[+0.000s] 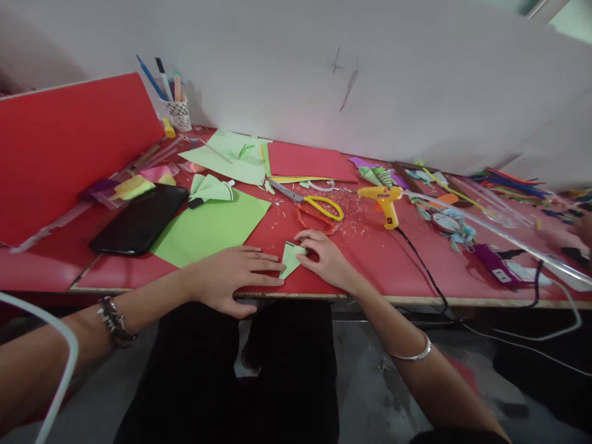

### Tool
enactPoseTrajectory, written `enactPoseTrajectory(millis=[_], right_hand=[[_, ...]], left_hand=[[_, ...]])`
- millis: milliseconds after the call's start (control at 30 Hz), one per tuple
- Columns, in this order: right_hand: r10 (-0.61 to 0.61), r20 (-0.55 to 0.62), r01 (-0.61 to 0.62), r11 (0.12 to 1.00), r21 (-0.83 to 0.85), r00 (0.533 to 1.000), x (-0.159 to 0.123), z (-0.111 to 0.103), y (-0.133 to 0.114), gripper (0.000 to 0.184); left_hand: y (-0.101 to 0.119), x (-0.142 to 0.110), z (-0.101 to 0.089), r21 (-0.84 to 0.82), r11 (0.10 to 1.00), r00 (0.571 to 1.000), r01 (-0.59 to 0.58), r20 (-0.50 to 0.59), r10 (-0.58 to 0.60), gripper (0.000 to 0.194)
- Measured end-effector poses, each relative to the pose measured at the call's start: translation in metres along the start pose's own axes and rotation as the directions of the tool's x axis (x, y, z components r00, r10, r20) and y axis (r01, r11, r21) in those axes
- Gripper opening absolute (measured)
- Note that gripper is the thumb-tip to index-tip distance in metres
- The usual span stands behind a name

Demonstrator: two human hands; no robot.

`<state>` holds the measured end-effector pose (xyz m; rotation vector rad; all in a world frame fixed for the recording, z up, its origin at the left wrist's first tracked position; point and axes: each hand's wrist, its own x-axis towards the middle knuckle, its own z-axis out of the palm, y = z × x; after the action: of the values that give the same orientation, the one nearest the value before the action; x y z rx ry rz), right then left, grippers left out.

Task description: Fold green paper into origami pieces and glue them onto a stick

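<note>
A small folded piece of pale green paper [290,260] with a dark line along its top lies on the red table near its front edge. My left hand [235,277] rests flat with fingers stretched out, their tips at the paper's left side. From the right, the curled thumb and fingers of my right hand [329,262] grip the paper's edge. Just beyond are yellow-handled scissors [324,206] and an orange-handled pair [314,221]. A larger green sheet [217,225] lies behind my left hand, with a folded pale green paper shape [210,188] on it.
A black phone [141,219] lies at left, before a leaning red board [74,148]. A yellow glue gun [383,200] stands right of the scissors, its cord trailing over the front edge. At the back are stacked coloured sheets [309,161] and a pen cup [178,115].
</note>
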<state>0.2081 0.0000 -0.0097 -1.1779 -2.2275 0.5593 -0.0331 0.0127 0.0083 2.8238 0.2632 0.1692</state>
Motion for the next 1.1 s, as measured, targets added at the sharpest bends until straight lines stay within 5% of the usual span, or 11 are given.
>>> enactPoseTrajectory(millis=[867, 1100], right_hand=[[0.149, -0.036, -0.150, 0.988, -0.040, 0.988, -0.0021, 0.0054, -0.0021, 0.014], [0.246, -0.136, -0.274, 0.929, -0.251, 0.960, -0.0009, 0.0061, -0.0077, 0.008]], left_hand=[[0.0031, 0.0019, -0.0036, -0.065, 0.998, 0.998, -0.014, 0.058, 0.018, 0.056], [0.0044, 0.0011, -0.0010, -0.031, 0.999, 0.998, -0.011, 0.060, 0.013, 0.056]])
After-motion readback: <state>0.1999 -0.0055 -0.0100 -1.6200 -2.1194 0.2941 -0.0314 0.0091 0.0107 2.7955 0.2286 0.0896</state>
